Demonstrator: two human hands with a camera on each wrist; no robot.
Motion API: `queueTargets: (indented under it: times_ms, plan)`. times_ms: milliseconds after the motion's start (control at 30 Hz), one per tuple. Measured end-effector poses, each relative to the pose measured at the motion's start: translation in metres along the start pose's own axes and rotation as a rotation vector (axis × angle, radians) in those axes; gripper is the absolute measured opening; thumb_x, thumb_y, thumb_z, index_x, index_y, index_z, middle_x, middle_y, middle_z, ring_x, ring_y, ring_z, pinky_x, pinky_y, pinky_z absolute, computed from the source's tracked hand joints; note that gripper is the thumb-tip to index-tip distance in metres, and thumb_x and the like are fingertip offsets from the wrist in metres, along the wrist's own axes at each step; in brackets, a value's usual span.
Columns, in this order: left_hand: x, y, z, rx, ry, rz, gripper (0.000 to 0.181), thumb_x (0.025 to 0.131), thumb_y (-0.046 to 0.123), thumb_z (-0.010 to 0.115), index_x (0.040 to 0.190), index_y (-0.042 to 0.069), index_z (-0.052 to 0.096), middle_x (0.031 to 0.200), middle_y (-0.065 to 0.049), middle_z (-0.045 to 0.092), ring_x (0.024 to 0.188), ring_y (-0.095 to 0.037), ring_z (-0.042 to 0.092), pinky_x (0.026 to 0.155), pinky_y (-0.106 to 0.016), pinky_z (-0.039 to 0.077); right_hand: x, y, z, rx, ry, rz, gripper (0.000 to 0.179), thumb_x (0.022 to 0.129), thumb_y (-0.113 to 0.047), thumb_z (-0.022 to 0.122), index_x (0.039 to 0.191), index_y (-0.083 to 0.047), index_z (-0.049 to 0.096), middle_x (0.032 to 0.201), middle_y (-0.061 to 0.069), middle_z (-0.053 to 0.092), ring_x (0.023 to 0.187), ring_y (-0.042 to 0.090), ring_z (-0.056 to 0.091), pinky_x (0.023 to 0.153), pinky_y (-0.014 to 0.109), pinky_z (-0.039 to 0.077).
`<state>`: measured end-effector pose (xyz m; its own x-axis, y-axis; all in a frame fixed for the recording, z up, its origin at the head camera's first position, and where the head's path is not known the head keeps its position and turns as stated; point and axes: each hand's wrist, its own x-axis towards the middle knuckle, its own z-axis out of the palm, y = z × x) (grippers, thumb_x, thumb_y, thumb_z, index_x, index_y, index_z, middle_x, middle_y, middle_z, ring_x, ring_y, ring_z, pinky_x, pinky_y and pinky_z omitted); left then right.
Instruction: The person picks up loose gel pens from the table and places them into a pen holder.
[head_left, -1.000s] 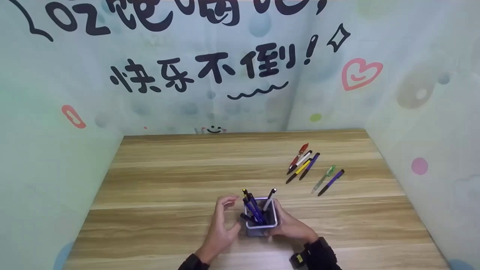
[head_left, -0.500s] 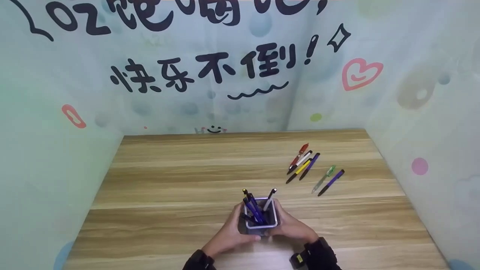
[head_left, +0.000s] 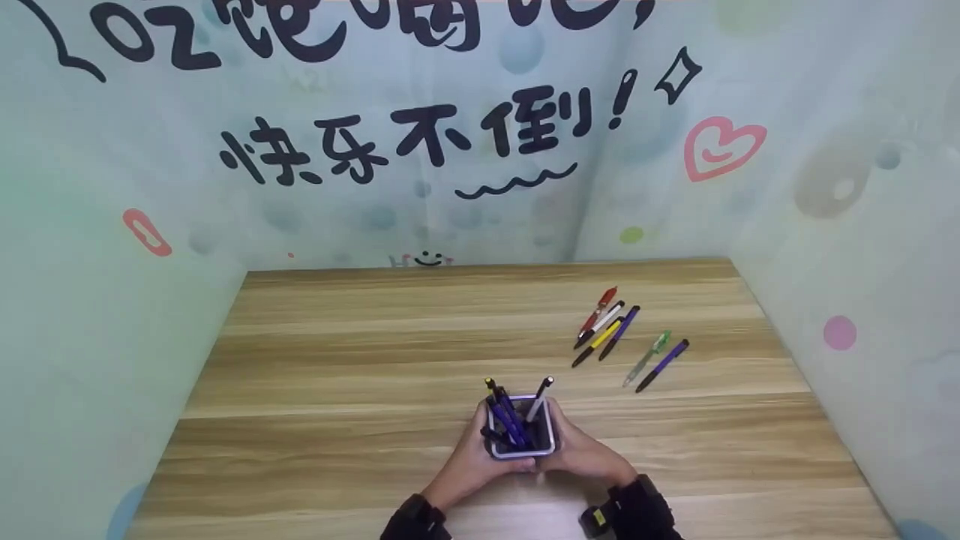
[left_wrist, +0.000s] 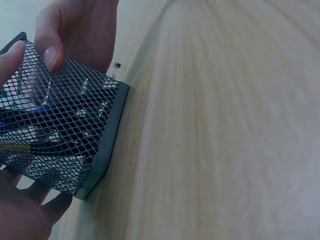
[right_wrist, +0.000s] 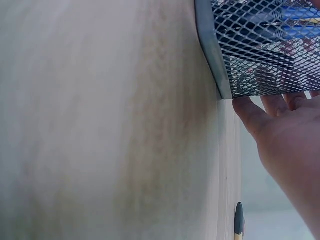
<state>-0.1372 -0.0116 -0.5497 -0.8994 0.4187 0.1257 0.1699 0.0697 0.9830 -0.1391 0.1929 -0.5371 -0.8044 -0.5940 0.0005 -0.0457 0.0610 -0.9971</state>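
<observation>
A black wire-mesh pen holder point(head_left: 499, 454) with a silvery rim stands in front of me in the head view. Several pens lean inside it, among them blue pens point(head_left: 508, 421) and a white pen point(head_left: 537, 405). My left hand point(head_left: 480, 459) grips its left side, thumb across the near face. From the right, my right hand point(head_left: 583, 451) holds the opposite side, its thumb meeting the left one in front. The left wrist view shows the mesh wall point(left_wrist: 65, 120) between both hands. In the right wrist view, fingers point(right_wrist: 250, 112) lie along the mesh by the base.
Beyond the holder to the right, several loose pens lie on the wooden table point(head_left: 337, 360): a red pen point(head_left: 602, 301), a yellow pen point(head_left: 602, 339), a green pen point(head_left: 651, 351) and a purple pen point(head_left: 664, 365) among them. A printed backdrop point(head_left: 420, 217) rises behind the table and along its sides.
My left hand has come in from the left, apart from the holder at first, and now grips its side. The right hand, the holder and the loose pens stay where they were.
</observation>
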Motion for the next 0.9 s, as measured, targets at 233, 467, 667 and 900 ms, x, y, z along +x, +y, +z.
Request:
queueTargets:
  times_ms: [233, 467, 667, 900]
  plan:
    - [-0.002, 0.03, -0.005, -0.017, -0.021, -0.004, 0.088, 0.063, 0.013, 0.084, 0.135, 0.002, 0.034, 0.133, -0.01, 0.052, 0.124, -0.024, 0.047, 0.109, -0.035, 0.032, -0.001, -0.001, 0.001, 0.028, -0.008, 0.009, 0.083, 0.071, 0.003, 0.071, 0.136, -0.007, 0.02, 0.129, 0.025, 0.044, 0.094, 0.022, 0.061, 0.082, 0.035, 0.053]
    - [0.0, 0.018, -0.004, 0.008, -0.019, 0.014, 0.088, 0.063, 0.014, 0.085, 0.135, 0.003, 0.034, 0.132, -0.009, 0.052, 0.122, -0.024, 0.048, 0.108, -0.032, 0.034, -0.001, 0.0, 0.001, 0.001, 0.007, 0.0, 0.084, 0.069, 0.003, 0.072, 0.135, -0.008, 0.023, 0.135, 0.019, 0.043, 0.118, 0.03, 0.049, 0.105, 0.035, 0.036]
    - [0.005, -0.001, -0.003, 0.052, -0.008, 0.03, 0.086, 0.062, 0.021, 0.086, 0.132, 0.011, 0.037, 0.13, -0.003, 0.053, 0.122, -0.019, 0.049, 0.109, -0.031, 0.033, -0.001, -0.002, 0.001, -0.049, 0.012, -0.012, 0.082, 0.071, -0.002, 0.073, 0.136, -0.008, 0.023, 0.129, 0.019, 0.047, 0.105, 0.025, 0.057, 0.097, 0.032, 0.044]
    - [0.005, -0.002, -0.005, 0.049, -0.034, 0.04, 0.091, 0.065, 0.025, 0.085, 0.136, 0.007, 0.031, 0.134, -0.011, 0.049, 0.125, -0.023, 0.045, 0.111, -0.038, 0.03, -0.009, -0.008, -0.004, -0.194, 0.039, 0.046, 0.084, 0.072, -0.007, 0.075, 0.14, -0.003, 0.026, 0.131, 0.017, 0.049, 0.119, 0.031, 0.048, 0.105, 0.039, 0.035]
